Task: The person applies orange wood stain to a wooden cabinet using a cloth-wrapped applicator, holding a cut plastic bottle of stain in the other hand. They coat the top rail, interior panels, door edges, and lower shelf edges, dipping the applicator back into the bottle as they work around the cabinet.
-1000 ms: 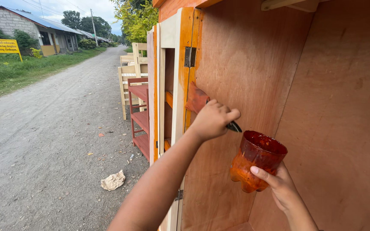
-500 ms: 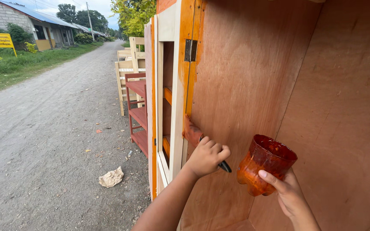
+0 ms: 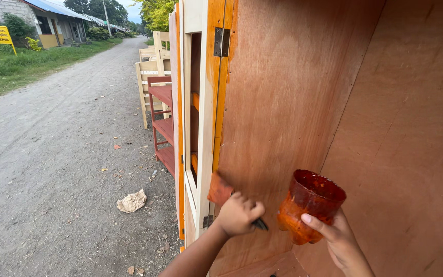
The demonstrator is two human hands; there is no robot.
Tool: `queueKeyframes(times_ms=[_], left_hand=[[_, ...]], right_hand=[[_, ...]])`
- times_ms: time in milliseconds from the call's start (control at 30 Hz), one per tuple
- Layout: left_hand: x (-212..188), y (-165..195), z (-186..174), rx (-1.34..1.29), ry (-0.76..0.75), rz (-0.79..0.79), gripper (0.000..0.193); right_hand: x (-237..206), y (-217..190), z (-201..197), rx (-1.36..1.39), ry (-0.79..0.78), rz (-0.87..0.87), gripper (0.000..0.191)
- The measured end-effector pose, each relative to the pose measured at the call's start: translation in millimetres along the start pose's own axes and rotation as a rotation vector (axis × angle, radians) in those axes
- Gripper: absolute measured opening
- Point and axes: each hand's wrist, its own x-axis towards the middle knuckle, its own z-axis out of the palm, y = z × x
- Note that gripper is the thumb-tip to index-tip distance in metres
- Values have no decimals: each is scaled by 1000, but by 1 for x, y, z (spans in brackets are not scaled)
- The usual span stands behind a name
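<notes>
Orange stain may drip, I judge: my left hand [image 3: 238, 214] clamps the brush [image 3: 220, 189] at lower centre, my right hand [image 3: 340, 240] clasps the tilted cup [image 3: 308, 205].

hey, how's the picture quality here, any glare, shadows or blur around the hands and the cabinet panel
Head view: soft, even daylight, no hard shadows. A mild sheen on the wet stained panel, no real glare. The left hand with the brush and the right hand with the orange cup look sharp. The wide lens bends the cabinet edges, and the far road is softer.
</notes>
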Motion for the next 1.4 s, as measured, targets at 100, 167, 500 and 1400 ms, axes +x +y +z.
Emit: queueKeyframes(times_ms=[100,167,500,1400], left_hand=[[44,-27,-25,117,168,95,41],[72,-44,-40,81,196,86,45],[37,-21,-20,27,180,81,30],[-59,23,22,-348,368,-99,23]], right_hand=[[-1,2,-7,33,-2,-13,84],[1,5,-7,57,-4,-36,82],[6,53,31,88,-15,-38,81],[-52,216,31,130,70,142,86]])
